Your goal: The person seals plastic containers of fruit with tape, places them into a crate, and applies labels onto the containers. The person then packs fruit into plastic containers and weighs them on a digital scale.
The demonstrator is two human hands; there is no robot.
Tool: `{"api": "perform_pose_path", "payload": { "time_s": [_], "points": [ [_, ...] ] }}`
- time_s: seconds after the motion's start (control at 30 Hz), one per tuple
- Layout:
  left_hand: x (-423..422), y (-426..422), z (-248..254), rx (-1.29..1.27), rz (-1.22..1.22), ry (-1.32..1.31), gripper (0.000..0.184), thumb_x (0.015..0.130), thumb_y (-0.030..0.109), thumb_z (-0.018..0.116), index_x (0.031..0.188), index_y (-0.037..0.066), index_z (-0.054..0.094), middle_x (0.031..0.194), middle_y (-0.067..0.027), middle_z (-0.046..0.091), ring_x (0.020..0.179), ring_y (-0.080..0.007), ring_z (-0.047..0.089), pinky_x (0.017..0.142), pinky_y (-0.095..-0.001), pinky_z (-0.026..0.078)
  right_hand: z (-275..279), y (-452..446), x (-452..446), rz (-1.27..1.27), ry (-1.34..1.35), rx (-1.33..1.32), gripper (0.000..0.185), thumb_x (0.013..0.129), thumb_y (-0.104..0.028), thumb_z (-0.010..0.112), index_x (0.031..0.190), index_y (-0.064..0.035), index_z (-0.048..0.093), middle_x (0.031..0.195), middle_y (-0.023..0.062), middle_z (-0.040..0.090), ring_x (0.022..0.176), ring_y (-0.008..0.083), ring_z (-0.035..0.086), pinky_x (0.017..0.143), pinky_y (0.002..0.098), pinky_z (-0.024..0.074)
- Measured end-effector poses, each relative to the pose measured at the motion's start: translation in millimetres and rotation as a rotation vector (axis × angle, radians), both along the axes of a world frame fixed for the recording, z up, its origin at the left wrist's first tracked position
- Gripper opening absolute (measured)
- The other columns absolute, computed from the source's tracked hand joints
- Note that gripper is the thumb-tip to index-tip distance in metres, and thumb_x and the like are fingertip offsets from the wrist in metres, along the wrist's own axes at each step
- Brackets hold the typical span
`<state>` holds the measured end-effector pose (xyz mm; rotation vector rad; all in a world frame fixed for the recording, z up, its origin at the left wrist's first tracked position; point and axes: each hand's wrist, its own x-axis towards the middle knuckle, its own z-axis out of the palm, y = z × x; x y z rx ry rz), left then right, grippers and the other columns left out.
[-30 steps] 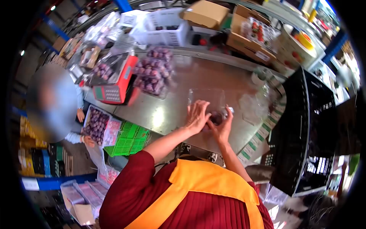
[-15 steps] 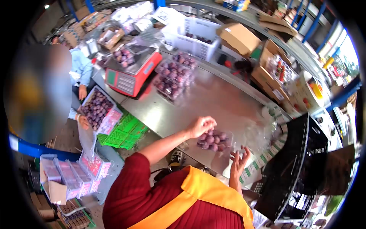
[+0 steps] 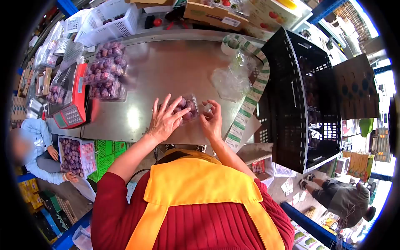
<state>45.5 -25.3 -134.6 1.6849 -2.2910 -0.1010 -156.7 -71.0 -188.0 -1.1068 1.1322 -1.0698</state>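
1. Person (image 3: 38, 135) in light blue at the left edge of the frame, one hand at the rim of a crate of purple fruit (image 3: 71, 156) in the lower left.
2. Red scale (image 3: 74, 102) at the left end of the metal table (image 3: 154, 68), its keypad turned toward the lower edge, with a clear pack of purple fruit (image 3: 56, 95) on its plate.
3. Green crate (image 3: 109, 156) below the table's near edge, just beside the fruit crate.
4. White basket (image 3: 109, 23) in the upper left, dark fruit inside.
5. Clear packs of purple fruit (image 3: 104, 77) grouped on the table, to the right of the scale, some overlapping.
6. Left hand (image 3: 164, 123) near the middle of the frame, palm down, fingers spread over the left side of a clear box of purple fruit (image 3: 189, 109).
7. That box sits on the table near its front edge, between the two hands, fruit showing through the plastic.
8. Right hand (image 3: 212, 121) just beside the box, thumb and fingers pinching a small pale piece (image 3: 207, 108), too small to make out.
9. Clear crumpled plastic (image 3: 231, 81) on the table, right of centre, with a curved strip of green-and-white labels (image 3: 251, 102) beside it.
10. Black crate (image 3: 287, 100) at the right, tall and perforated.
11. Another person (image 3: 343, 200) in dark clothing, lower right.
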Motion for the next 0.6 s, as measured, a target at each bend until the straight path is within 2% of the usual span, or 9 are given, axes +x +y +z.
{"api": "perform_pose_path", "payload": {
  "time_s": [0.23,0.43,0.53,0.6],
  "points": [
    [-0.6,-2.5,-1.7,0.0,0.0,0.0,0.055,0.084,0.019,0.068,0.134,0.038,0.056,0.153,-0.0023,0.038,0.142,-0.0354,0.031,0.112,-0.0652,0.021,7.5,-4.6,-3.4,0.027,-0.169,0.082,0.059,0.084,0.007,0.066,0.133,-0.0097,0.04,0.125,0.0109,0.057,0.091,0.0133,0.062,0.083,0.0256,0.0534],
    [0.3,-5.7,-3.8,0.003,-0.02,-0.019,0.05,0.087,0.019,0.062,0.134,0.035,0.057,0.154,-0.0058,0.037,0.141,-0.0383,0.032,0.112,-0.0635,0.019,-21.8,5.4,0.8,0.046,-0.261,0.003,0.057,0.085,0.011,0.062,0.133,-0.0108,0.039,0.125,0.0081,0.055,0.097,0.0122,0.059,0.083,0.0237,0.0507],
    [0.9,-7.4,-6.7,-0.042,-0.006,-0.033,0.051,0.087,0.022,0.064,0.135,0.037,0.056,0.151,-0.0041,0.041,0.14,-0.0346,0.034,0.112,-0.0635,0.021,-14.6,5.2,5.4,-0.013,-0.21,0.001,0.057,0.084,0.013,0.058,0.132,-0.0111,0.04,0.123,0.0075,0.055,0.095,0.011,0.059,0.081,0.0226,0.05],
    [4.2,-8.5,-3.8,-0.029,0.006,0.097,0.048,0.09,0.022,0.062,0.136,0.033,0.055,0.15,-0.0048,0.042,0.14,-0.0328,0.035,0.113,-0.061,0.02,-6.0,-0.1,7.3,-0.035,-0.173,0.006,0.057,0.083,0.013,0.058,0.132,-0.0108,0.04,0.122,0.008,0.055,0.092,0.0111,0.059,0.079,0.0227,0.0504]
  ]
}}
